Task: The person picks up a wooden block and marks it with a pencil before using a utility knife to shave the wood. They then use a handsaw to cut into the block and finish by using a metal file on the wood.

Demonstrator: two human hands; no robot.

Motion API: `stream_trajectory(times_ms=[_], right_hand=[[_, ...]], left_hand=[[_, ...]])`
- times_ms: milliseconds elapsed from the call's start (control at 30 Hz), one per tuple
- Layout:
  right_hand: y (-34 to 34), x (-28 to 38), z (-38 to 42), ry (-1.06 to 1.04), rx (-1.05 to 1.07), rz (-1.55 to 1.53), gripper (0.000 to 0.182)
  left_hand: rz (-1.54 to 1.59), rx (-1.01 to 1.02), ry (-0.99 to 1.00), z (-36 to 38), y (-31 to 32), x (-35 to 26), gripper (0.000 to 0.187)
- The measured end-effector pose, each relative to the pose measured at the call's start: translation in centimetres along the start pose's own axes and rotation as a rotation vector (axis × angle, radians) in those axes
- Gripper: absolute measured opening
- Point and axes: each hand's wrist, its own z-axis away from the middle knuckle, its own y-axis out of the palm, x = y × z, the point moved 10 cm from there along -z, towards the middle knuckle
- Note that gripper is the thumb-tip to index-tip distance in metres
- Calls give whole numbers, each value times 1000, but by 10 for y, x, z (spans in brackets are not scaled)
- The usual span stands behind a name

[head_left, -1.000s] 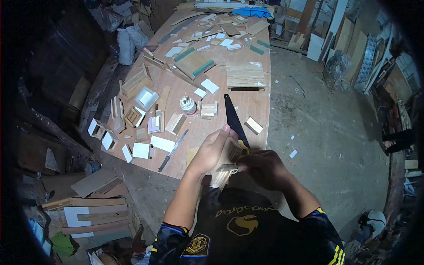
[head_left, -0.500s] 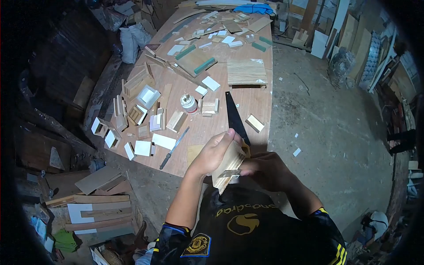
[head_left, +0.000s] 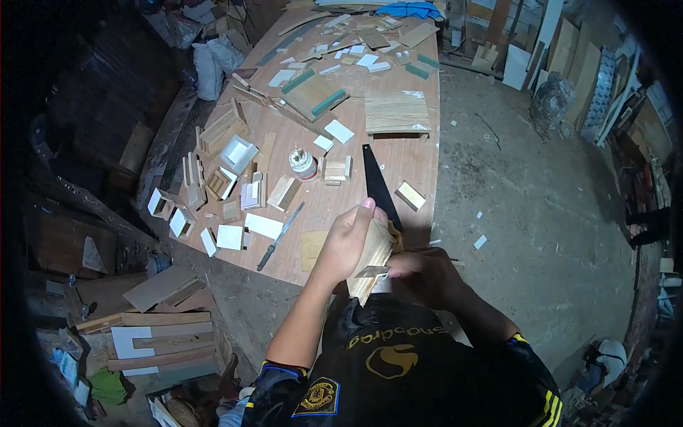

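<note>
My left hand [head_left: 346, 245] is wrapped round a pale wooden piece [head_left: 374, 250] with layered edges, held tilted in front of my chest at the table's near edge. On the right, my right hand [head_left: 427, 274] is closed on a thin metal blade [head_left: 373, 271] that lies across the lower part of the wood. Its fingers are partly dark and blurred. Just beyond my hands lies a black handsaw [head_left: 380, 188], its handle end partly hidden behind the wood and my left hand.
The table [head_left: 284, 263] bears a glue jar [head_left: 303, 164], a thin saw with a dark handle [head_left: 267, 257], small wooden and white boxes, and a wooden panel [head_left: 396, 112]. Offcuts cover its far end. Boards [head_left: 167, 341] lie on the floor at left.
The blade and my right hand have shifted slightly upward against the wood. The wooden piece's lower end has moved a little up and right in my left hand.
</note>
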Motion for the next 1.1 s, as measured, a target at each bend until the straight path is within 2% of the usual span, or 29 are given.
stream_trajectory(times_ms=[67, 200, 300, 367, 567, 767, 900, 967, 1000, 1067, 1100], right_hand=[[-5, 7, 2, -83, -59, -83, 21], [-1, 3, 5, -108, -60, -144, 23], [5, -1, 8, -97, -34, -75, 32], [-4, 3, 10, -172, -170, -206, 27], [-1, 2, 12, -113, -214, -226, 20], [9, -3, 18, 19, -172, -207, 16], [18, -12, 21, -15, -198, -180, 16], [30, -14, 14, 29, -29, -162, 14], [28, -13, 12, 27, -31, -161, 14], [7, 5, 8, -164, -201, -194, 13], [3, 11, 6, -168, -203, -194, 13]], left_hand=[[32, -14, 1, -1, 0, 7, 49], [-11, -36, 6, -4, -1, 11, 48], [-12, -42, 21, -3, 1, 4, 48], [7, -44, 17, -3, 1, 2, 48], [39, -21, 16, -5, 2, 12, 49], [5, -46, 31, -3, -1, 14, 49], [2, -58, 10, -3, -6, 15, 48], [67, 38, -56, -3, -1, 25, 49], [65, 38, -53, -3, -3, 27, 49], [82, -12, -64, -3, -13, 30, 51], [79, -13, -61, 0, -12, 26, 51]])
